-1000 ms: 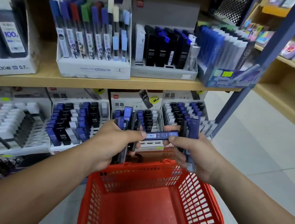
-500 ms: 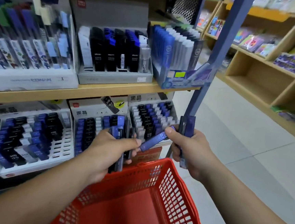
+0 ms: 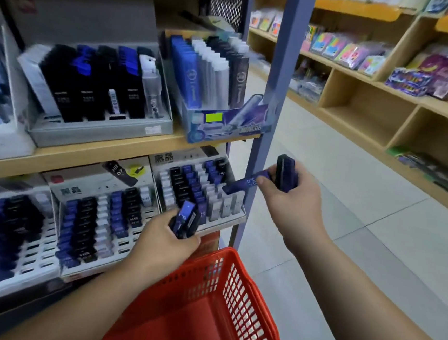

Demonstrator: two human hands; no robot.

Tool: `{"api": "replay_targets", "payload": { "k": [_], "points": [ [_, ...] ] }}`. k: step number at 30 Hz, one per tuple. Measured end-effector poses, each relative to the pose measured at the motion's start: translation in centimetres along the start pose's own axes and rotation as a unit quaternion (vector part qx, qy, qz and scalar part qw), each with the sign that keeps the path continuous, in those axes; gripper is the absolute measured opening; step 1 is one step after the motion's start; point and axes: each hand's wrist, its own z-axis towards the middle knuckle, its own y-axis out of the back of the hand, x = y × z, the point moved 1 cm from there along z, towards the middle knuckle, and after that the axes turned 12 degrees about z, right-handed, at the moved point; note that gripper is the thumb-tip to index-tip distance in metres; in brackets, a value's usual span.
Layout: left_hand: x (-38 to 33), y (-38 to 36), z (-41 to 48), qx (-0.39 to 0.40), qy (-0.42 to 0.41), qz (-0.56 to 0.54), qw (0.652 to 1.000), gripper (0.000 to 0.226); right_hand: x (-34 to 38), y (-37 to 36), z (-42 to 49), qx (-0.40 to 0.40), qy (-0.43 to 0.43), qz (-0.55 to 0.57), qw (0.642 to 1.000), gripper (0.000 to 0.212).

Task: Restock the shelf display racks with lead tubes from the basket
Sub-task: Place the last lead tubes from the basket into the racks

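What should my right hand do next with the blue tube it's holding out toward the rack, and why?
Probably slide the blue tube tip-first into the blue column of the lower right rack. The right hand pinches it pointed at that rack, close to it, and the left hand holds spare tubes.

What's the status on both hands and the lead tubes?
Left hand grips a bundle of tubes by the red basket. Right hand holds spare tubes, one blue tube angled toward the right rack. Nothing between tube and rack.
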Motion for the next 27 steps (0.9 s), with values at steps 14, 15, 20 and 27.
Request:
{"api": "replay_targets", "payload": {
  "k": [14,15,20,27],
  "points": [
    [0.8,-0.7,2.5,0.018,-0.001,-0.039,0.999,0.013,-5.2,-2.1,3.7,0.145,0.117,-0.200,0.962,0.018],
    [0.8,-0.7,2.6,0.017,-0.005,-0.037,0.999,0.014,-5.5,-2.5,3.7,0.145,0.098,-0.176,0.969,0.017],
    [1.9,-1.1,2.8,0.004,-0.034,0.019,0.999,0.014,-5.8,-3.8,3.8,0.151,0.022,-0.106,0.983,0.013],
    [3.2,-1.0,2.3,-0.022,-0.054,0.095,0.994,0.012,-5.9,-4.4,3.6,0.154,0.081,-0.283,0.943,0.024]
  ]
}}
